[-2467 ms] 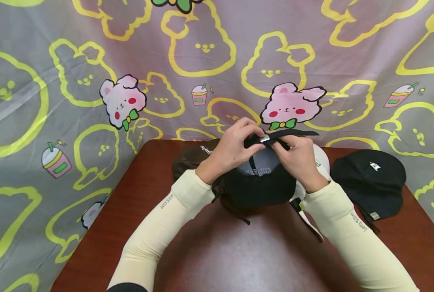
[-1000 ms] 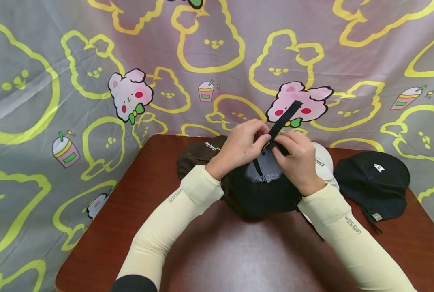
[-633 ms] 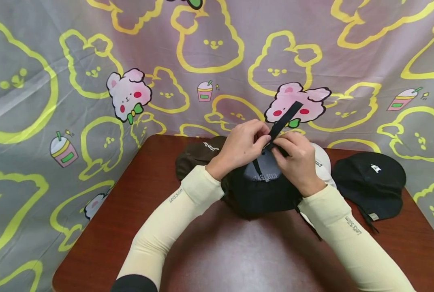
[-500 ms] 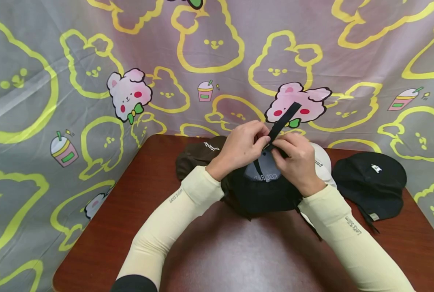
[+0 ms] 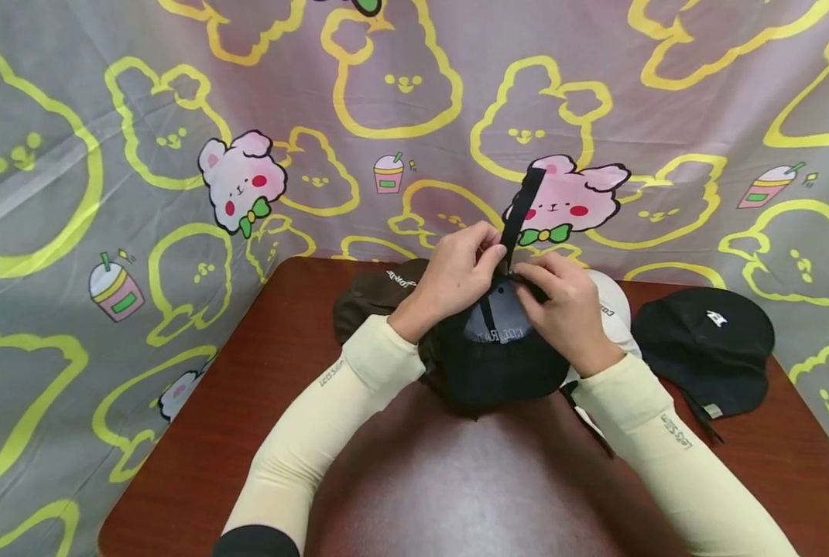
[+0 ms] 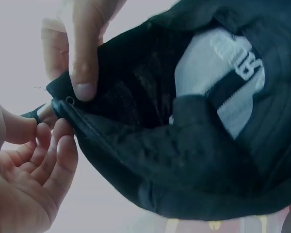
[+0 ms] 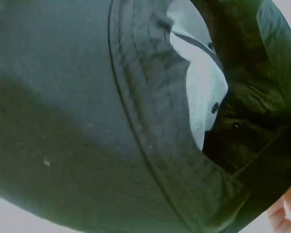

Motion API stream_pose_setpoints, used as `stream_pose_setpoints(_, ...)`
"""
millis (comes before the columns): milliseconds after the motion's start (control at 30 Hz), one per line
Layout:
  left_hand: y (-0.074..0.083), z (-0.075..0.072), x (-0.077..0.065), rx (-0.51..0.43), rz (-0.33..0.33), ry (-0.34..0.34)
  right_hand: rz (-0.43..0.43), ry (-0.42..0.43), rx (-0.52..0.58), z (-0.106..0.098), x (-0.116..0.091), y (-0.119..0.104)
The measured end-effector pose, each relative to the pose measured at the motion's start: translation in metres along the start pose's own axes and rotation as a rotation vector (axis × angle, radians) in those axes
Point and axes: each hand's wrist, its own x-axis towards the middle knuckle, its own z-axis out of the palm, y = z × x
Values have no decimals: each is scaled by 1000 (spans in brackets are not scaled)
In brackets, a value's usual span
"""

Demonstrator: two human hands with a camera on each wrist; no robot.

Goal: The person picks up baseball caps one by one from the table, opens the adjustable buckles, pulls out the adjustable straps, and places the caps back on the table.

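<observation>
A black cap (image 5: 501,379) is held up between both hands, its grey lining and reversed stitched lettering facing me. From its back edge a narrow black strap (image 5: 523,205) sticks up. My left hand (image 5: 454,271) pinches the strap near its base with thumb and fingers. Opposite it, my right hand (image 5: 566,309) grips the cap's edge beside the strap. In the left wrist view the cap (image 6: 184,165) is seen into from its opening, a small metal eyelet (image 6: 70,100) showing at the edge. The cap (image 7: 72,121) fills most of the right wrist view.
On the wooden table (image 5: 198,441), a brown cap (image 5: 358,305) lies behind my left forearm. A white cap (image 5: 612,305) sits behind my right hand, and another black cap (image 5: 707,348) lies at the right. A patterned cloth (image 5: 303,93) hangs behind the table.
The strap first lay out to the right, then pointed up and right; now it stands more upright. My left hand has shifted slightly up and left. Both hands keep hold of the cap.
</observation>
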Motion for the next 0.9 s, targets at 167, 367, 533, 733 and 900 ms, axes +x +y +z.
stream_pose_setpoints(167, 5, 1, 0, -22, 13, 13, -71, 43, -31, 4, 2, -2)
stream_pose_setpoints(367, 5, 2, -3, -85, 4, -37, -117, 70, -20, 8, 1, -3)
stream_pose_setpoints(533, 0, 2, -9, -53, 44, -101, -46, 113, 26, 8, -1, -2)
stream_pose_setpoints(733, -7, 6, -19, 128, 163, -100, -26, 129, 17, 5, 0, 0)
stream_pose_setpoints(900, -10, 17, -23, 172, 266, 15, -41, 106, -13, 4, -1, 1)
